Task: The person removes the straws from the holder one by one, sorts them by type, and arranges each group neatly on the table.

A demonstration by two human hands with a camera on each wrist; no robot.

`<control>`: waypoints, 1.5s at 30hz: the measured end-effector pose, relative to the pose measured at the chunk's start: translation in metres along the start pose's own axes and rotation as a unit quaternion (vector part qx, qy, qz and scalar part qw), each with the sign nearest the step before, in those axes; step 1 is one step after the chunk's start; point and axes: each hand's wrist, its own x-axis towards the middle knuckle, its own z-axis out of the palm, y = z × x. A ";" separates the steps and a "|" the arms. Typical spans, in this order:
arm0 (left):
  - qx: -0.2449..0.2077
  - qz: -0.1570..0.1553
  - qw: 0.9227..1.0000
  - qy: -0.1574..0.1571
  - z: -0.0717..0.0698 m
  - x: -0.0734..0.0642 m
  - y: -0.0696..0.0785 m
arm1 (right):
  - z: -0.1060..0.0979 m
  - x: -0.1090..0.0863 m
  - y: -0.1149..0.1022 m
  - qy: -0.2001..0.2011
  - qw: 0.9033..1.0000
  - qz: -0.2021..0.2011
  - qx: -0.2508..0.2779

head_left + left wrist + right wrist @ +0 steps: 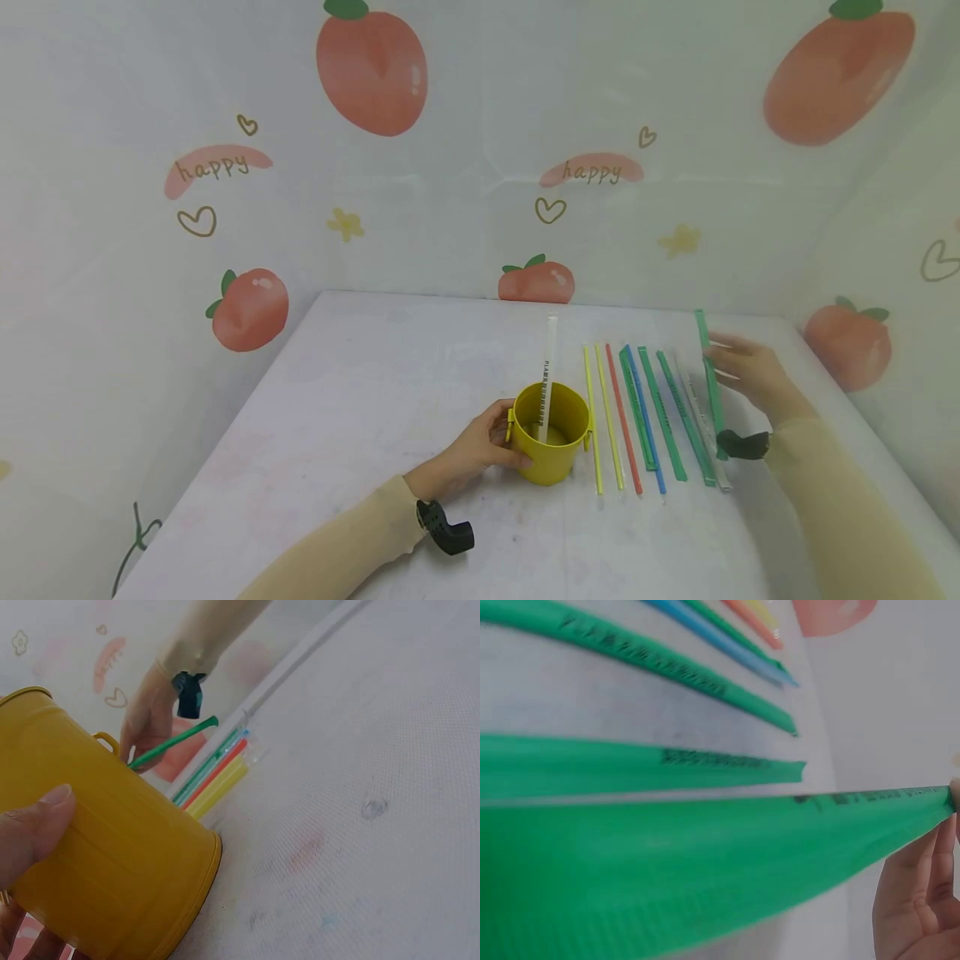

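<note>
My left hand [487, 442] grips the side of a small yellow bucket [549, 462], thumb in front and fingers behind. A white paper-wrapped straw [548, 367] leans upright inside the bucket. At the right, my right hand [753, 371] pinches a green-wrapped straw [711, 375] near its upper part, raised above the table. The same green-wrapped straw [705, 862] fills the front of the right wrist view, with the fingers at its far end. In the left wrist view the bucket [120, 825] hides part of the held straw.
Between the hands lies a row of straws: yellow [609, 417], red [624, 417], blue [647, 417], several green-wrapped [663, 417] and a white-wrapped one [705, 421]. The white table [337, 400] meets a fruit-printed backdrop [450, 208] behind.
</note>
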 end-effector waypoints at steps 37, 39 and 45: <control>-0.001 -0.002 1.000 0.003 0.000 0.001 -0.001 | -0.002 -0.019 0.041 -0.014 0.990 0.092 -0.106; -0.001 -0.002 1.000 0.003 0.000 0.001 -0.001 | -0.001 -0.018 0.042 -0.014 0.991 0.092 -0.097; -0.006 -0.003 1.000 0.004 0.000 0.000 -0.001 | 0.003 -0.018 0.040 -0.017 0.989 0.111 -0.094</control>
